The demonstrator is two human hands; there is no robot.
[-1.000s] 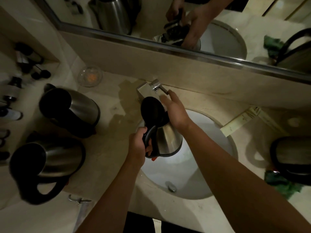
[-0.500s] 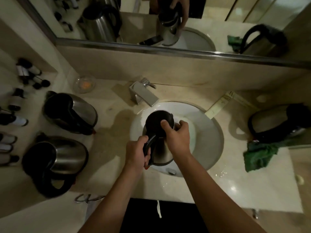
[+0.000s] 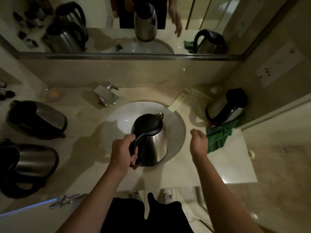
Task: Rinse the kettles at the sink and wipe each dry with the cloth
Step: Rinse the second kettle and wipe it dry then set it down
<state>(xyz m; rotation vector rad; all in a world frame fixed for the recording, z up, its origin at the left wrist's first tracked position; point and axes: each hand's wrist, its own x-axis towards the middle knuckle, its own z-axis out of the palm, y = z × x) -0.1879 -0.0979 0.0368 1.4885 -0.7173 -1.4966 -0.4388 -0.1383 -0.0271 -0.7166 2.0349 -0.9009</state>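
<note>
A steel kettle point(image 3: 155, 140) with a black lid hangs upright over the white sink point(image 3: 178, 132). My left hand point(image 3: 123, 150) grips its black handle. My right hand point(image 3: 199, 142) is off the kettle, empty, with loosely curled fingers, just left of the green cloth point(image 3: 218, 137). The cloth lies crumpled on the counter at the foot of another kettle point(image 3: 225, 108) on the right. Two more kettles point(image 3: 38, 120) point(image 3: 30, 163) stand on the counter at the left.
The chrome faucet point(image 3: 107, 95) sits behind the sink at the left. A small glass dish point(image 3: 53, 95) and dark bottles point(image 3: 7, 93) are at the far left. A paper strip point(image 3: 180, 99) lies behind the sink. The mirror point(image 3: 117, 26) spans the back wall.
My right hand has let go of the kettle's lid and moved right toward the green cloth. The kettle has come away from the faucet and now stands upright in my left hand.
</note>
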